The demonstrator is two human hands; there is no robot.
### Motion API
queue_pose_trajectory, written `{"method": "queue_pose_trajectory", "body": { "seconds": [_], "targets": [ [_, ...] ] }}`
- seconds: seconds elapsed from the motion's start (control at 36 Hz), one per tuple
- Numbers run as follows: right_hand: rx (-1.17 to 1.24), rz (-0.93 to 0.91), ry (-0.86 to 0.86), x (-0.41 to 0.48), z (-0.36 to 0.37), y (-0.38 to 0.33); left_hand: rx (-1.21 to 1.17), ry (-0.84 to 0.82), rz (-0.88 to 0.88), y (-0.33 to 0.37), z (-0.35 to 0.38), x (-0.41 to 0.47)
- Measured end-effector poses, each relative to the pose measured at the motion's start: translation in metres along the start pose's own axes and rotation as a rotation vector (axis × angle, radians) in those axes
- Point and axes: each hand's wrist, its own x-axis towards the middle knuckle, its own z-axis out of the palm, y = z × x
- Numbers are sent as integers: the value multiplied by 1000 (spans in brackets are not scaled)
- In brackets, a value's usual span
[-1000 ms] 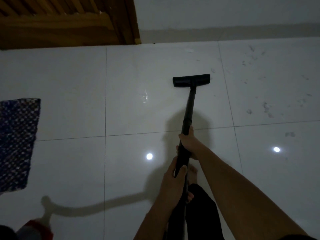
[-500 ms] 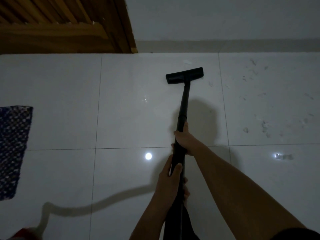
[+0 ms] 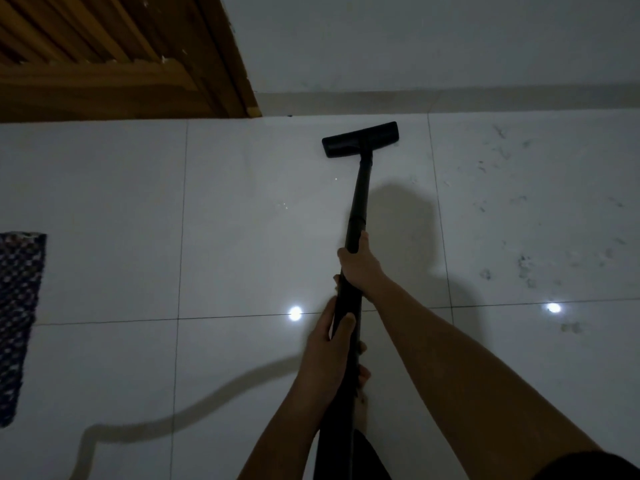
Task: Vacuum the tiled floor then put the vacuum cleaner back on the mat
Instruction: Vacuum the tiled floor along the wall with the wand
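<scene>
A black vacuum wand (image 3: 358,199) runs from my hands out to its flat black floor head (image 3: 360,139), which lies on the white tiled floor (image 3: 242,220) close to the wall base. My right hand (image 3: 358,263) grips the wand higher up, and my left hand (image 3: 327,355) grips it lower, nearer my body. Scattered dark specks of dirt (image 3: 526,265) lie on the tiles to the right of the head. A dark patterned mat (image 3: 17,320) shows at the left edge. The vacuum's body is out of view.
A wooden slatted door and frame (image 3: 121,57) stand at the top left, and a pale wall with skirting (image 3: 450,95) runs along the far side. The grey shadow of the hose (image 3: 194,417) curves over the floor at lower left. Two ceiling-light reflections gleam on the tiles.
The floor head has slid forward, away from me, and now lies close to the wall. Both hands kept their grip on the wand. The mat drifted toward the frame's left edge.
</scene>
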Motion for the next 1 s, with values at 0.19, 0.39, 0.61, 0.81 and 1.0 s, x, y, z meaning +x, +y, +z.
{"method": "queue_pose_trajectory", "body": {
  "seconds": [0.19,0.39,0.61,0.81,1.0],
  "targets": [
    [29,-37,71,-5,-13,-1,9,-38,-15,12,8,-3],
    [42,-50,124,-12,-37,14,89,-96,-7,12,25,-12],
    [103,-27,163,-16,-66,28,143,-131,-7,10,50,-19],
    [118,-25,195,-21,-88,34,167,-161,4,7,67,-22],
    [145,-22,208,-26,-101,42,164,-194,1,1,78,-24]
  ]
}}
